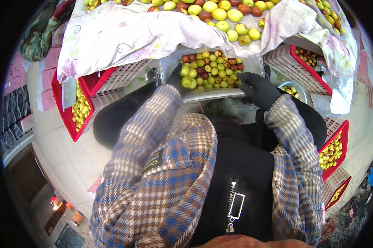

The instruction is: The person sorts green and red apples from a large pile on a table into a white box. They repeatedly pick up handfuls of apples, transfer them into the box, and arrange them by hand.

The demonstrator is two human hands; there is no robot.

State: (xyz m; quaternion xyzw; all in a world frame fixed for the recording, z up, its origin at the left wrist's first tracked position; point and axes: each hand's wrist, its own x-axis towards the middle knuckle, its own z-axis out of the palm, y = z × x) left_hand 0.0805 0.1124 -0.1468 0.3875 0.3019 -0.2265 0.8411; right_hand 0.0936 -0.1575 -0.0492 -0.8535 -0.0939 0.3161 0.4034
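A box lined with clear plastic (pixel 216 95) lies between my knees, holding many green and red-brown jujubes (pixel 219 69). My left hand (pixel 176 80), in a black glove, is at the box's left side against the fruit. Several larger-looking green jujubes (pixel 189 82) sit right beside its fingers; whether they are held is hidden. On the right side, my right hand (pixel 258 91), also black-gloved, hovers at the box's corner. Its fingers are apart and no fruit shows between them.
Ahead, a flowered white cloth (pixel 121 40) carries loose jujubes (pixel 219 14). Red-rimmed crates (pixel 88 116) stand on the left, with others (pixel 344 145) on the right. A metal bowl (pixel 301 90) holds fruit near my right knee. At upper left, another person's camouflage sleeve (pixel 39 37) shows.
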